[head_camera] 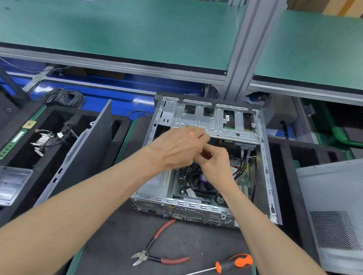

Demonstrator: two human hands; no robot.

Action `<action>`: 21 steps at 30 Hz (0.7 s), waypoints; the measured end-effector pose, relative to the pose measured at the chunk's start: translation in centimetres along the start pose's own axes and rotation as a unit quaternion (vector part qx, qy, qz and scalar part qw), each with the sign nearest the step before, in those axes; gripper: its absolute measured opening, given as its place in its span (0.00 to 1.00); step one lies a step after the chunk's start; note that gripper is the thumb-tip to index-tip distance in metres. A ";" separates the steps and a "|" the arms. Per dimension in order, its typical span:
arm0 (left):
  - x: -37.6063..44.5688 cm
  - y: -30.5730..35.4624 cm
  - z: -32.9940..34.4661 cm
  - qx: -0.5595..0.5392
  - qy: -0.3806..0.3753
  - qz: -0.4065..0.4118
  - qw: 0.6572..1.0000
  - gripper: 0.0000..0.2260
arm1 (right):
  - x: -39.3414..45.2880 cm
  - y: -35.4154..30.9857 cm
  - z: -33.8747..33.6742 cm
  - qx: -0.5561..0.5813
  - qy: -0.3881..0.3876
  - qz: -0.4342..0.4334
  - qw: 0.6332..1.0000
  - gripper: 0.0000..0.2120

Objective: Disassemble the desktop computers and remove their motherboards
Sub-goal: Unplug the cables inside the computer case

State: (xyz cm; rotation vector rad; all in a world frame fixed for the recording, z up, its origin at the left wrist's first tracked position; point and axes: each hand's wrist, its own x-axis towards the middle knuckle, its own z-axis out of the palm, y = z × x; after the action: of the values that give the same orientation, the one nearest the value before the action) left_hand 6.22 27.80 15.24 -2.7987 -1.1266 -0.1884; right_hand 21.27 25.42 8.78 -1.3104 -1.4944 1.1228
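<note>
Head view: below my curled left hand [182, 147] and right hand [214, 161], the open computer case [267, 165] holds its motherboard [185, 181]; whatever they pinch stays hidden.

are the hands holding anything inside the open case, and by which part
It cannot be told. Both hands, left hand and right hand, have fingers curled together over the open computer case, hiding whatever they pinch.

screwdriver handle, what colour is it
Orange and black, seen in the head view; the screwdriver lies on the mat in front of the case.
</note>
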 end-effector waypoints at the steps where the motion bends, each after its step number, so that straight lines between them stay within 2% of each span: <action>1: 0.0 0.0 0.0 0.003 -0.009 -0.002 1.000 0.06 | 0.0 0.0 0.1 -0.007 -0.007 -0.004 1.000 0.10; 4: 0.0 -0.1 0.2 0.069 -0.013 -0.038 0.997 0.10 | 0.0 0.1 0.5 -0.031 -0.016 -0.021 0.999 0.07; 7: 0.0 0.1 -0.2 0.139 -0.025 -0.055 0.988 0.23 | -0.1 0.3 1.0 -0.044 -0.007 -0.035 0.998 0.11; 9: 0.1 0.0 -0.3 0.149 -0.040 -0.061 0.986 0.28 | -0.1 0.1 1.2 -0.052 -0.002 -0.044 0.998 0.11; 12: 0.2 -0.6 -0.6 0.128 -0.027 -0.039 0.991 0.26 | -0.1 0.0 1.0 -0.052 0.003 -0.060 0.997 0.16; 16: 0.3 -1.6 -0.1 0.156 -0.035 0.086 0.983 0.18 | -0.4 -0.1 0.8 -0.052 0.003 -0.059 0.997 0.16; 18: 0.5 -1.6 -0.1 0.165 -0.044 0.079 0.982 0.18 | -0.4 0.0 0.8 -0.061 -0.005 -0.057 0.997 0.15; 21: 0.8 0.0 -0.1 0.152 -0.071 0.013 0.986 0.18 | -0.5 0.2 0.7 -0.058 0.009 -0.042 0.997 0.17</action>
State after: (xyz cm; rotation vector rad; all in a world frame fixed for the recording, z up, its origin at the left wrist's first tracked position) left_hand 6.83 28.35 15.45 -2.5839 -1.0456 0.1757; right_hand 20.72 24.91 8.36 -1.3198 -1.6060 0.9817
